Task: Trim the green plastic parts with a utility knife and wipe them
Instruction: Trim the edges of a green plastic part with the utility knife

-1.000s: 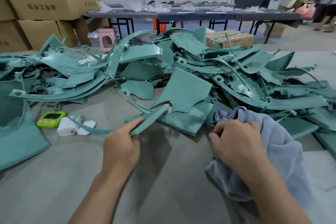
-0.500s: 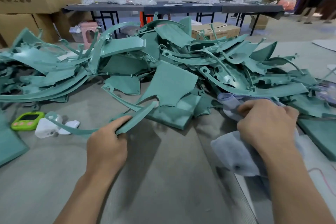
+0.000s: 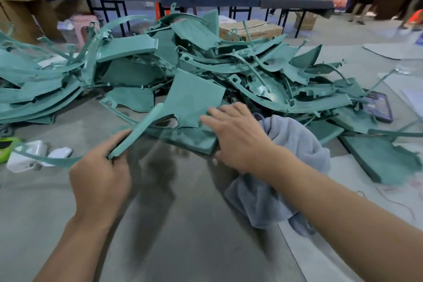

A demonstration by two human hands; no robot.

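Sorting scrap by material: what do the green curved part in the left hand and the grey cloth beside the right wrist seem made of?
The green curved plastic part, gripped by the left hand, looks like rigid moulded plastic: it holds its curve, with fine matte texture on its panel. The grey cloth looks like terry or microfibre: fuzzy nap, limp folds; fibre unclear.

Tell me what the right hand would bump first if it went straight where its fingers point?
Likely the green part that the left hand holds; the right hand seems nearly touching it.
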